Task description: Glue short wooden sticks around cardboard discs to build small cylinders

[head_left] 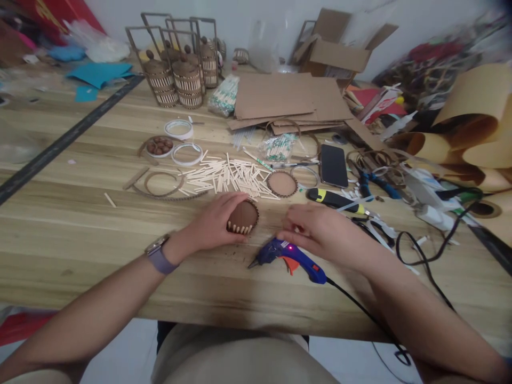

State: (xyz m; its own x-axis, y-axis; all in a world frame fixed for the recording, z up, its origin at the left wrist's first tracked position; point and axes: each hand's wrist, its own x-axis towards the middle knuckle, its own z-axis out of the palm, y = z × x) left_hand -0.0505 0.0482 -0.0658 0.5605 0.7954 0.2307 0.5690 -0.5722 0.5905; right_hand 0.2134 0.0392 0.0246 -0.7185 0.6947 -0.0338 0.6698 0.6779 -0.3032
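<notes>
My left hand (214, 221) is closed around a round brown cardboard disc (244, 216) with short wooden sticks glued along its near edge, holding it on the wooden table (80, 224). My right hand (316, 229) lies just above a blue hot glue gun (288, 258) that rests on the table with its red light on; the fingers are loosely curled over its top and I cannot tell whether they grip it. A heap of short pale wooden sticks (228, 176) lies just beyond the disc. A second toothed cardboard disc (282, 184) lies to the right of the heap.
Finished stick baskets (180, 74) stand at the back. Cardboard sheets (280, 101) and an open box (336, 50) lie behind. A phone (333, 165), a yellow-black tool (334, 200), pliers and cables (424, 256) crowd the right. Tape rings (178, 129), cardboard rings and a bead dish (159, 146) sit left of centre.
</notes>
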